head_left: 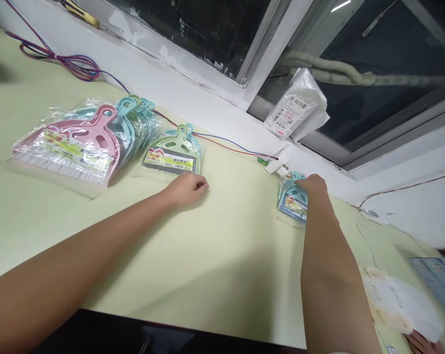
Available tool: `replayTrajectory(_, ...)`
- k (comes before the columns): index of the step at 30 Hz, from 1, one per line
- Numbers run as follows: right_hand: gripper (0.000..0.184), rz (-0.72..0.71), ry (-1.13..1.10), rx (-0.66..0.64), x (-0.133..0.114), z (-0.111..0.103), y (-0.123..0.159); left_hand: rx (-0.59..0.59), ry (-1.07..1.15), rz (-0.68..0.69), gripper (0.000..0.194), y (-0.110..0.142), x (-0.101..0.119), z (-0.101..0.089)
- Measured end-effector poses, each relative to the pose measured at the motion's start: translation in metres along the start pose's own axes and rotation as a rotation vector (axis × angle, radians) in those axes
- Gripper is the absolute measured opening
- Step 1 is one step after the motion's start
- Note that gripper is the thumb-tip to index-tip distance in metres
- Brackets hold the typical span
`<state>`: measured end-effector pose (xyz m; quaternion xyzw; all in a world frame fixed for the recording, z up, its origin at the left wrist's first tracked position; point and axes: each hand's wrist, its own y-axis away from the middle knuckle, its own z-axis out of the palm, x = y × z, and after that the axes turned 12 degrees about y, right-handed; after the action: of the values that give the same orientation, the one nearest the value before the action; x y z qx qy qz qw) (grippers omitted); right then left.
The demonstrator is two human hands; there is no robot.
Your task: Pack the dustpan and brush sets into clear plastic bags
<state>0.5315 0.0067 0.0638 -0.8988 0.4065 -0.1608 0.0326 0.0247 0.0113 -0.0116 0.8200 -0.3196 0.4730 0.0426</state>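
My left hand (188,191) rests on the table with its fingers curled and nothing visible in them. It is beside a bagged green dustpan and brush set (174,147), which overlaps a blue one behind it. My right hand (314,184) reaches to the back of the table, its thumb over the handle of a bagged blue dustpan and brush set (295,199). The other fingers are hidden behind the hand. At the left lies a pink dustpan and brush set (71,145) in clear plastic, overlapping several blue and green ones.
Red and blue wire (78,66) lies coiled along the wall. A screwdriver (84,14) and a white labelled package (291,110) sit on the window ledge. At lower right are a white printed bag (395,300), another person's hand (423,342) and blue packages (438,280).
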Motion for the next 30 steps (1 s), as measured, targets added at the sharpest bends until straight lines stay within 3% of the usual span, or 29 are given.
replayTrajectory(4, 0.065, 0.015, 0.013, -0.039, -0.007, 0.007, -0.010, -0.011, 0.004, -0.022, 0.030, -0.001, 0.001, 0.000)
replayTrajectory(7, 0.066, 0.025, -0.020, -0.009, -0.010, 0.008, -0.002, -0.014, 0.005, -0.022, 0.031, -0.001, 0.003, 0.000)
replayTrajectory(10, 0.060, 0.042, -0.079, 0.069, -0.009, -0.007, 0.017, -0.010, 0.011, -0.011, 0.030, 0.000, 0.003, 0.000)
replayTrajectory(12, 0.053, 0.041, -0.121, 0.139, -0.005, -0.028, 0.034, -0.004, 0.021, -0.004, 0.030, 0.000, 0.002, 0.000)
replayTrajectory(16, 0.039, -0.020, -0.240, 0.259, -0.003, -0.088, 0.092, 0.007, 0.046, 0.010, 0.030, 0.000, 0.000, 0.000)
replayTrajectory(18, 0.032, -0.135, -0.323, 0.255, -0.013, -0.113, 0.142, 0.010, 0.053, 0.033, 0.032, 0.002, 0.001, 0.000)
replayTrajectory(20, 0.032, -0.280, -0.424, 0.280, -0.036, -0.125, 0.204, 0.016, 0.050, 0.075, 0.034, 0.004, 0.006, 0.000)
replayTrajectory(22, 0.031, -0.432, -0.443, 0.297, -0.067, -0.119, 0.269, 0.008, 0.019, 0.124, 0.035, 0.008, 0.012, 0.001)
replayTrajectory(25, 0.028, -0.679, -0.411, 0.132, -0.116, -0.089, 0.344, 0.001, -0.085, 0.160, 0.035, 0.014, 0.021, -0.002)
replayTrajectory(27, 0.024, -0.791, -0.390, 0.092, -0.137, -0.067, 0.369, 0.066, -0.172, 0.161, 0.032, 0.015, 0.021, -0.010)
replayTrajectory(30, 0.021, -0.795, -0.410, 0.102, -0.145, -0.047, 0.370, 0.152, -0.295, 0.148, 0.024, 0.014, 0.016, -0.032)
